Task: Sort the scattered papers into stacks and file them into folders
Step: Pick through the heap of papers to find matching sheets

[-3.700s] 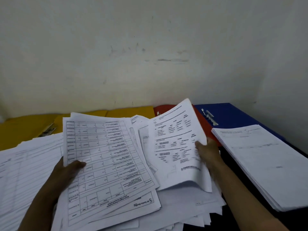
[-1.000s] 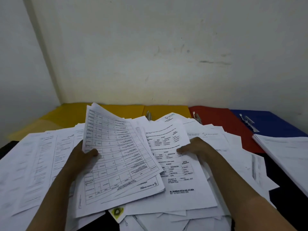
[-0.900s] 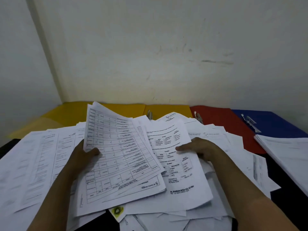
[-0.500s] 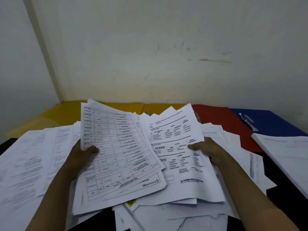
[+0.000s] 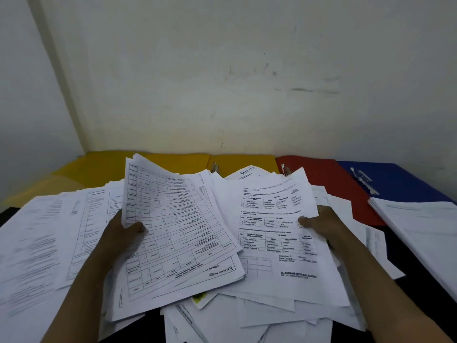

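Note:
My left hand grips a bundle of table-printed sheets by its left edge, thumb on top, lifted off the pile. My right hand pinches the right edge of a printed letter sheet with small tables, its far end raised. Under both lies a loose heap of white papers. More sheets spread out on the left. Along the wall lie yellow folders, a red folder and a blue folder, their metal fasteners showing.
A neat stack of papers sits at the right on the dark table. The white wall rises directly behind the folders, with a corner at the left.
My right hand went from lying flat on the letter sheet to pinching its right edge and lifting its far end. My left hand kept hold of its bundle, raised slightly.

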